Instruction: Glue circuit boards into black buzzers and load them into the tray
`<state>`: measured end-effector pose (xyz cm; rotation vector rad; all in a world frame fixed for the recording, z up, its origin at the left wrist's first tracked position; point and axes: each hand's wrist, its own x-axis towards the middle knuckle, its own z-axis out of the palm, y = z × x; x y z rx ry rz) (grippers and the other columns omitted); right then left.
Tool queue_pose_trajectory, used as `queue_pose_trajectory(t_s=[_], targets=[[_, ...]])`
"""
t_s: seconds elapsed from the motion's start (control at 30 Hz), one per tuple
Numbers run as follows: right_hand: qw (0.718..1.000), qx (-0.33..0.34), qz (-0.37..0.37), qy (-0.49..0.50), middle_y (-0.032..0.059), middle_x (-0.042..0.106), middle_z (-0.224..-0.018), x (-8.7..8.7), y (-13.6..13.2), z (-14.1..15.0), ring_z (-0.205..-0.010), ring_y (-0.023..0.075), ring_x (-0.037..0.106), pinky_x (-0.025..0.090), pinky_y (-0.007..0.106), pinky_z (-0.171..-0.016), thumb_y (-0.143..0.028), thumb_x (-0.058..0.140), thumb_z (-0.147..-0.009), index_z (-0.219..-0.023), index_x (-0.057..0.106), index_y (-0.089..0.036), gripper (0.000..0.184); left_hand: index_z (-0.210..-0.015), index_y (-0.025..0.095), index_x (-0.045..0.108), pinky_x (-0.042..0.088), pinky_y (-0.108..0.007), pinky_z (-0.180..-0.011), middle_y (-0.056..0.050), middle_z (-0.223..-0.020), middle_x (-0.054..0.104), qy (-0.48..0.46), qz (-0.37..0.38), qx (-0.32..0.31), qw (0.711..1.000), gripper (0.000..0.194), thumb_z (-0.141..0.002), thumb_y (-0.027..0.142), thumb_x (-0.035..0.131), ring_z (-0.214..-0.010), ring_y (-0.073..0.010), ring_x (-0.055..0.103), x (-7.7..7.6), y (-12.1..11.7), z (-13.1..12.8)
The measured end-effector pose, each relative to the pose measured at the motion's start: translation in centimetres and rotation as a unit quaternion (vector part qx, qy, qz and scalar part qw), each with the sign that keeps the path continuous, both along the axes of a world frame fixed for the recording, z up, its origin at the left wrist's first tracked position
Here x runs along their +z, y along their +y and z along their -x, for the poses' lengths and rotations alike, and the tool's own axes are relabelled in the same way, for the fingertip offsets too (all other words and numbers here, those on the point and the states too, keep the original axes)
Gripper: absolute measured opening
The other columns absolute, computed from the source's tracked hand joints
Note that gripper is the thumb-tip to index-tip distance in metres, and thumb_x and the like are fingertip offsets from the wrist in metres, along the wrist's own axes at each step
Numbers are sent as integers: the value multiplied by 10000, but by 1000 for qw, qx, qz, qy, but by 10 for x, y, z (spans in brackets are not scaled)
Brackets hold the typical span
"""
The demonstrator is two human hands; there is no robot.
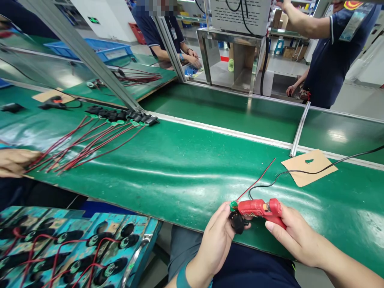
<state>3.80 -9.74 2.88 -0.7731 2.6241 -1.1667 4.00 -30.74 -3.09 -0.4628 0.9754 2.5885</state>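
Near the table's front edge my left hand (216, 236) holds a black plastic part (237, 222) with a small green circuit board (233, 206) at its top. From the board a thin red wire (256, 178) runs up and to the right. Wrapped round the handle of a red glue gun (255, 208) is my right hand (295, 234). The gun's front end points left, at or very close to the green board; its tip is hard to make out. A black cord (270, 185) trails from the gun across the table to the right.
A piece of tan cardboard (306, 176) lies right under the cord. Black parts with red wires (99, 144) form a row at left, where a co-worker's hand (16, 162) touches the wire ends. At lower left stands a turquoise rack (99, 228) of similar parts. Metal frame bars (216, 127) border the back.
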Motion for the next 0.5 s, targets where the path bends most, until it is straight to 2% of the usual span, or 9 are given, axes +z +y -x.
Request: queue_pose_trajectory(t_s=[0.23, 0.5], targets=[[1000, 3, -4, -18, 21, 670, -1022, 1, 0, 2, -851, 170, 624, 506, 295, -767, -287, 413, -1063, -1206, 507, -266, 172, -997, 165, 772, 589, -382, -844, -101, -994, 774, 0, 9, -7, 1000, 343, -817, 457, 789, -1053, -298, 681, -1, 0, -2], [999, 6, -2, -46, 48, 675, -1089, 4, 0, 1, -930, 180, 649, 523, 305, -822, -294, 402, -1067, -1245, 512, -255, 212, -955, 155, 754, 588, -377, -808, -98, -961, 768, 3, 20, -10, 1000, 316, -838, 448, 763, -895, -256, 707, 0, 2, -2]])
